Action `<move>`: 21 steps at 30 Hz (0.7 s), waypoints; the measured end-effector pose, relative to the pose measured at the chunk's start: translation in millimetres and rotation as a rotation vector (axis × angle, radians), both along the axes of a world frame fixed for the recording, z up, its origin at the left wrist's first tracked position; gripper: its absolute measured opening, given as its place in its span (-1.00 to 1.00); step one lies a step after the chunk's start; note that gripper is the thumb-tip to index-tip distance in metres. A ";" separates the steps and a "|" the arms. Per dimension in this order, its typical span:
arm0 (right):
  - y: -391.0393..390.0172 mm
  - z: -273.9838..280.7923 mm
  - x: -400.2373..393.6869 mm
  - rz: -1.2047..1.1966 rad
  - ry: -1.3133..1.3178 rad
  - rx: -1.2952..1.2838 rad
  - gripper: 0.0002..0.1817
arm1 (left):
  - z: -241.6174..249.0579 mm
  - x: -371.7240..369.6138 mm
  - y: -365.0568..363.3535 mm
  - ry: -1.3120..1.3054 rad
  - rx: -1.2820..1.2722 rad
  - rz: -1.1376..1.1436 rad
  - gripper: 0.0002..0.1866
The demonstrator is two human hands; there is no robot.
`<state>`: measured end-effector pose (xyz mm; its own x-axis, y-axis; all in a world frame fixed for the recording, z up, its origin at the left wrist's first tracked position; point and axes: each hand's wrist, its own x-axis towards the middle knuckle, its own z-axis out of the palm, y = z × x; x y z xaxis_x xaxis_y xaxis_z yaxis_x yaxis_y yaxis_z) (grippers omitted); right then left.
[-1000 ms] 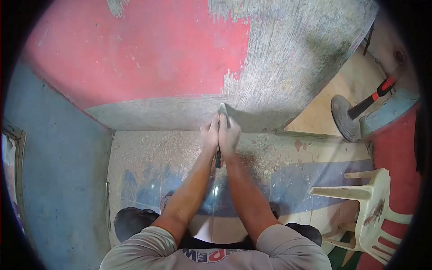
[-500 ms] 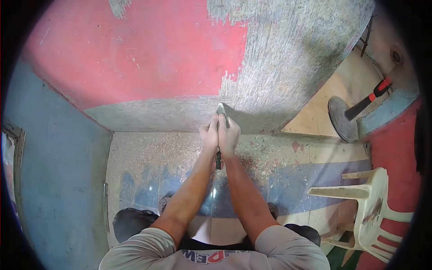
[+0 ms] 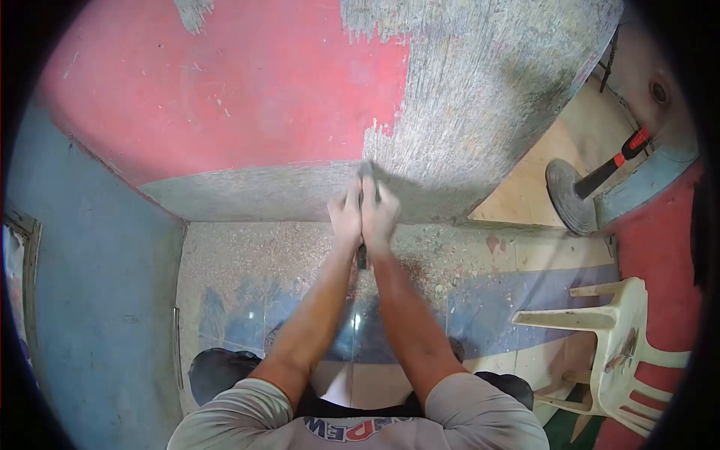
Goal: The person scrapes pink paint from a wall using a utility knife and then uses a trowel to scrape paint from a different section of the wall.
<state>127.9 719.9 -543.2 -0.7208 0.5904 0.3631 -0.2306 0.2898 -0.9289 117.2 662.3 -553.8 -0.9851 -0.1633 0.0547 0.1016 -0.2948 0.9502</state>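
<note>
My left hand (image 3: 345, 219) and my right hand (image 3: 380, 215) are closed side by side around a scraper (image 3: 363, 259). Its dark handle end sticks out below my wrists, and the rest of the handle is hidden between my palms. Beyond my fingertips the blade, a little blurred, lies against the wall (image 3: 465, 97) just under the lower corner of the pink paint (image 3: 247, 90). Grey, scratched surface shows to the right of the paint and in a band beneath it. Pale dust coats both hands.
Paint flakes and dust litter the tiled floor (image 3: 247, 247) at the wall's foot. A white plastic chair (image 3: 626, 337) lies tipped at the right. Behind it stands a round grey base with a black and red post (image 3: 600, 180). A blue wall (image 3: 105, 262) closes the left side.
My hands and the scraper have moved slightly up the wall and a touch left, so the blade is nearer the pink corner. The grip is the same.
</note>
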 end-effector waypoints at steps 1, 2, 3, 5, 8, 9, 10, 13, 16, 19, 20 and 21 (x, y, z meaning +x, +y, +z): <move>0.9 33.3 -5.6 0.008 0.049 0.015 -0.55 | 19.6 -12.2 -3.4 0.020 0.016 -0.026 -0.69; 1.2 57.4 -8.0 0.014 0.094 0.028 -0.56 | 35.4 -18.0 -5.7 0.036 0.032 -0.053 -0.70; 0.8 69.6 -8.7 0.033 0.076 -0.011 -0.56 | 52.7 -15.6 -5.5 0.071 0.093 -0.073 -0.70; -0.3 88.9 -14.6 0.076 0.069 -0.081 -0.56 | 84.0 -15.6 -3.3 0.171 0.222 -0.108 -0.71; 1.7 44.7 -7.3 -0.013 0.074 0.079 -0.56 | 32.5 -10.9 -2.6 0.025 0.062 -0.025 -0.62; 1.3 28.6 2.1 0.000 0.001 0.049 -0.56 | 22.4 0.4 1.8 -0.005 0.089 0.006 -0.62; -0.8 9.8 8.1 0.012 -0.066 0.010 -0.57 | 1.7 4.1 0.1 -0.042 0.087 0.007 -0.62; -5.7 1.1 12.4 -0.024 -0.100 0.040 -0.58 | -11.4 5.5 -1.2 -0.119 0.059 0.019 -0.62; -1.2 54.0 -2.0 0.035 0.014 0.033 -0.58 | 27.7 -12.4 -9.9 0.024 0.114 -0.079 -0.69; -2.7 46.0 -5.3 0.057 0.038 -0.053 -0.58 | 41.5 -9.7 -2.8 0.057 0.205 -0.062 -0.69; -1.5 42.6 -6.7 0.050 0.039 -0.027 -0.58 | 36.2 -8.9 -4.4 0.019 0.169 -0.057 -0.69; -2.3 42.4 0.9 0.041 0.027 -0.025 -0.58 | 20.5 -6.8 -6.0 -0.019 0.134 -0.052 -0.69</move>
<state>128.7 717.5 -500.8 -0.7352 0.5694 0.3678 -0.2666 0.2559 -0.9292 110.4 656.3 -533.3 -0.9931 -0.1162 0.0174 0.0654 -0.4236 0.9035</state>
